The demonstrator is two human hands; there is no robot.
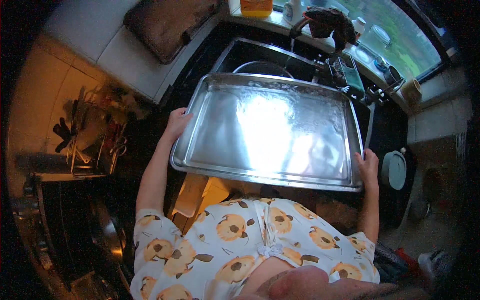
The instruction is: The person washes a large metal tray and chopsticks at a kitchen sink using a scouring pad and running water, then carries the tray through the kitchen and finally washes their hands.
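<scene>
A large rectangular stainless steel tray (213,131) is held out in front of my body, and a bright patch of light reflects off its base. My left hand (178,123) grips its left side. On the opposite side my right hand (367,165) has hold of the rim near the lower right corner. Wet-looking marks cover the far part of the tray. Behind its far rim a kitchen sink (232,56) shows, with a curved metal rim (262,64) inside it. Much of the sink is hidden by the tray.
Water runs from a faucet (300,27) partly covered by dark cloth (328,26). A green caddy (350,75) stands behind the sink, below a windowsill with bottles and jars. A utensil rack (92,142) is at left. A pale lidded container (393,170) sits at right.
</scene>
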